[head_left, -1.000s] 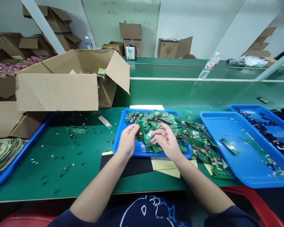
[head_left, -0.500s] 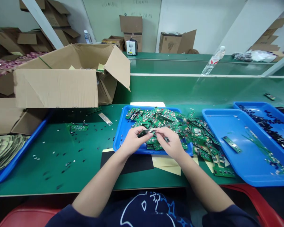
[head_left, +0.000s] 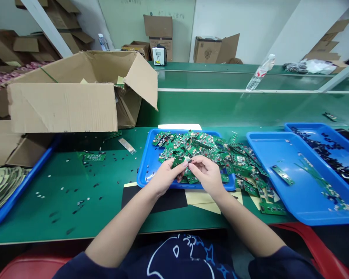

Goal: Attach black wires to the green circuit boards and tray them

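My left hand (head_left: pixel 166 175) is closed on a small green circuit board (head_left: pixel 178 160), its thumb pressed along the near side. My right hand (head_left: pixel 206 173) meets it there, thumb and forefinger pinched at the board's right end around something small and dark that I cannot make out. Both hands are over a blue tray (head_left: pixel 143 164) heaped with green circuit boards (head_left: pixel 197 143). More boards spill off the tray's right side in a loose pile (head_left: pixel 248 166).
To the right, a blue tray (head_left: pixel 270 145) holds one board and thin strips; behind it another tray has black parts (head_left: pixel 322 149). A large open carton (head_left: pixel 64 106) stands at the left. Black and white bits dot the green table (head_left: pixel 104 209). A water bottle (head_left: pixel 260 73) leans at the back.
The circuit board in my left hand has turned so more of its green face shows. My right fingers have shifted slightly at its end. The whole view has moved a little.
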Demonstrator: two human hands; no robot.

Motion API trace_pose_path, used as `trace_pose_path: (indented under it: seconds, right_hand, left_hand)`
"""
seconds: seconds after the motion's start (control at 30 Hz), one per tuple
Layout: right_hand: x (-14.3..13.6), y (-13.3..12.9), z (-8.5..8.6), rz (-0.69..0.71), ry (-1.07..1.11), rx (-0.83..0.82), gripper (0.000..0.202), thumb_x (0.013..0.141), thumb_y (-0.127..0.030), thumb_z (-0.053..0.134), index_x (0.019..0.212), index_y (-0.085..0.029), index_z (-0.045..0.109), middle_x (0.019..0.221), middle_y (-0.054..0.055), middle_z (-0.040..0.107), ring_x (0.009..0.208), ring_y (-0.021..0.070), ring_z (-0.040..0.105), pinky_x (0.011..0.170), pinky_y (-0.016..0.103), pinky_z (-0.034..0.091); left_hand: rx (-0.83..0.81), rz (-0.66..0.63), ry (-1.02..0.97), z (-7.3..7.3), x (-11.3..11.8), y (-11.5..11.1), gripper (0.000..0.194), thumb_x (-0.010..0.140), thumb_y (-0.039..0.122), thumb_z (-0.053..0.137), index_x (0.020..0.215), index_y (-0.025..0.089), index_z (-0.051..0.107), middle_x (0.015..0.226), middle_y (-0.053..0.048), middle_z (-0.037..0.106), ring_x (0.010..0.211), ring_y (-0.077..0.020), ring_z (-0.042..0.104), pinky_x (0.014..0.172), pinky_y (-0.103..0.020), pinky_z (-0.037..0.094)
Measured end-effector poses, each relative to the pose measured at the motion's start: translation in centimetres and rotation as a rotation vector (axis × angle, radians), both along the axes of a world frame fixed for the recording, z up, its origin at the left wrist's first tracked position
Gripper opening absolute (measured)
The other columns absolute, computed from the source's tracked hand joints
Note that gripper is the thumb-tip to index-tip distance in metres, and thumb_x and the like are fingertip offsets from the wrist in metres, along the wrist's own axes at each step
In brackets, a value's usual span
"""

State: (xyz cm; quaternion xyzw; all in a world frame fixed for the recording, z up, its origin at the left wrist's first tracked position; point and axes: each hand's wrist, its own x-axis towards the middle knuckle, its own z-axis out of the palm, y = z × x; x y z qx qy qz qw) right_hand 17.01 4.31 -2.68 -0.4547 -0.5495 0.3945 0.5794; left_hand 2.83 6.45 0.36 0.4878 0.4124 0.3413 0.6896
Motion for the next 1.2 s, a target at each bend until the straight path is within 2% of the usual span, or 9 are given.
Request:
trace_pose_path:
  seconds: [0.17, 0.27, 0.33, 0.43, 0.5, 0.57, 0.7, 0.93, 1.2]
  right_hand:
    - [0.5, 0.4, 0.4, -0.173, 0.072, -0.010, 0.017, 0.079, -0.038, 0.058, 0.077, -0.021, 0.055, 0.077, 0.003, 0.060, 0.070, 0.0168, 0.060, 0.060, 0.030, 0.052]
    - [1.5, 0.6, 1.0, -0.260, 0.014, 0.039, 0.017, 0.085, -0.038, 0.051, 0.082, -0.021, 0.051, 0.075, 0.003, 0.059, 0.066, 0.0158, 0.058, 0.058, 0.030, 0.051]
    - [2.1, 0.6, 1.3, -0.161, -0.167, 0.091, 0.016, 0.088, -0.035, 0.047, 0.081, -0.021, 0.050, 0.075, 0.003, 0.058, 0.066, 0.0156, 0.056, 0.060, 0.030, 0.050]
    - [2.5, 0.5, 1.4, 0.074, -0.514, 0.175, 0.015, 0.090, -0.028, 0.043, 0.079, -0.021, 0.051, 0.076, 0.003, 0.056, 0.069, 0.0161, 0.055, 0.065, 0.030, 0.047]
    - [2.5, 0.4, 1.3, 0.134, -0.685, 0.205, 0.016, 0.090, -0.024, 0.041, 0.078, -0.020, 0.051, 0.076, 0.004, 0.056, 0.070, 0.0167, 0.053, 0.065, 0.030, 0.045]
    - [2.4, 0.4, 1.1, 0.128, -0.785, 0.213, 0.016, 0.090, -0.022, 0.040, 0.078, -0.020, 0.051, 0.075, 0.005, 0.056, 0.069, 0.0173, 0.053, 0.063, 0.030, 0.044]
    - [2.4, 0.4, 0.9, 0.092, -0.884, 0.235, 0.015, 0.088, -0.020, 0.042, 0.076, -0.020, 0.051, 0.075, 0.005, 0.057, 0.071, 0.0185, 0.053, 0.064, 0.030, 0.043]
    - [2.4, 0.3, 0.9, 0.093, -0.971, 0.248, 0.016, 0.087, -0.019, 0.043, 0.074, -0.020, 0.052, 0.072, 0.005, 0.057, 0.069, 0.0189, 0.053, 0.062, 0.030, 0.043]
    - [2.0, 0.2, 0.8, 0.053, -0.913, 0.153, 0.011, 0.080, -0.018, 0.048, 0.069, -0.020, 0.051, 0.066, 0.003, 0.057, 0.062, 0.0165, 0.054, 0.057, 0.028, 0.042]
  left_hand:
    - [-0.114, -0.099, -0.127, 0.1, 0.1, -0.4, 0.030, 0.075, 0.043, 0.062, 0.077, 0.016, 0.050, 0.062, 0.003, 0.051, 0.046, -0.0053, 0.045, 0.042, -0.018, 0.036]
    - [-0.160, -0.064, -0.156, -0.2, 0.1, -0.3, 0.024, 0.079, 0.039, 0.058, 0.085, 0.018, 0.047, 0.064, 0.004, 0.054, 0.043, -0.0056, 0.045, 0.040, -0.018, 0.036]
    - [-0.118, -0.050, -0.125, -0.5, 0.1, -0.2, 0.021, 0.082, 0.037, 0.052, 0.080, 0.017, 0.047, 0.063, 0.003, 0.055, 0.041, -0.0060, 0.046, 0.041, -0.019, 0.039]
    - [-0.013, -0.127, -0.032, -0.7, 0.1, 0.0, 0.019, 0.084, 0.033, 0.047, 0.075, 0.016, 0.048, 0.063, 0.002, 0.056, 0.041, -0.0073, 0.051, 0.044, -0.020, 0.043]
    - [0.033, -0.165, 0.035, -0.8, 0.1, 0.1, 0.017, 0.084, 0.029, 0.046, 0.075, 0.015, 0.050, 0.065, 0.001, 0.057, 0.044, -0.0082, 0.054, 0.046, -0.021, 0.045]
    - [0.072, -0.170, 0.088, -0.8, 0.1, 0.1, 0.017, 0.084, 0.027, 0.045, 0.075, 0.014, 0.051, 0.067, 0.000, 0.059, 0.049, -0.0089, 0.058, 0.051, -0.021, 0.047]
    - [0.147, -0.184, 0.151, -0.8, 0.2, 0.2, 0.017, 0.084, 0.026, 0.045, 0.074, 0.015, 0.054, 0.069, -0.001, 0.061, 0.056, -0.0109, 0.061, 0.058, -0.023, 0.049]
    - [0.243, -0.153, 0.283, -0.9, 0.4, 0.1, 0.022, 0.084, 0.026, 0.044, 0.066, 0.016, 0.052, 0.059, 0.001, 0.060, 0.054, -0.0127, 0.061, 0.055, -0.022, 0.047]
    - [0.433, -0.093, 0.467, -1.3, 0.6, -0.2, 0.028, 0.084, 0.029, 0.043, 0.059, 0.019, 0.046, 0.051, 0.004, 0.055, 0.044, -0.0125, 0.055, 0.050, -0.023, 0.040]
